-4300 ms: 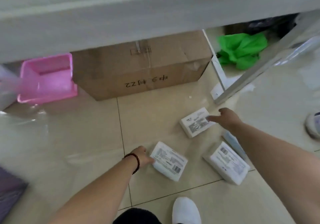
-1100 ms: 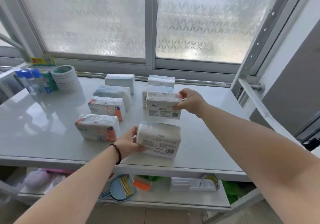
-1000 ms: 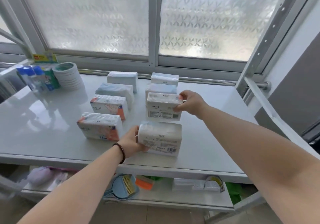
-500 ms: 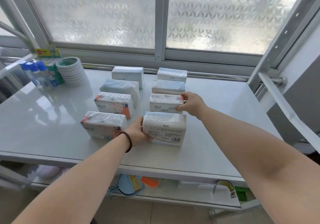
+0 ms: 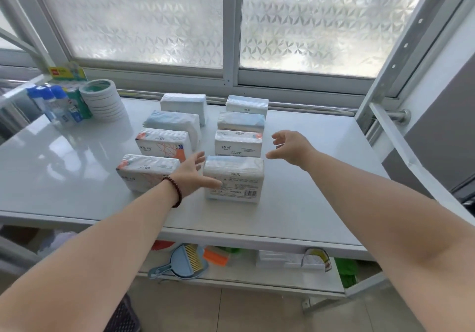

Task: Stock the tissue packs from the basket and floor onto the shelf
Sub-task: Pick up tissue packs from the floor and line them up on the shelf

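Observation:
Several tissue packs stand in two rows on the white shelf point(image 5: 308, 177). The front pack of the right row point(image 5: 234, 178) is white with a barcode; behind it stands a second pack point(image 5: 237, 143). The left row's front pack point(image 5: 144, 171) has orange print. My left hand point(image 5: 191, 173) is open, its fingers apart, just left of the front right pack, the thumb overlapping its face. My right hand point(image 5: 290, 146) hovers open to the right of the second pack, holding nothing.
A stack of tape rolls point(image 5: 101, 99) and blue-capped bottles point(image 5: 55, 105) sit at the shelf's back left. A lower shelf holds a blue dustpan with brush point(image 5: 186, 261) and an orange item point(image 5: 214, 258). A frosted window point(image 5: 231, 18) is behind; a dark basket corner point(image 5: 123, 316) is below.
Both hands have let go of the two front packs in the right row, which now stand on the shelf. My right hand has drawn back to the right; my left hand has opened.

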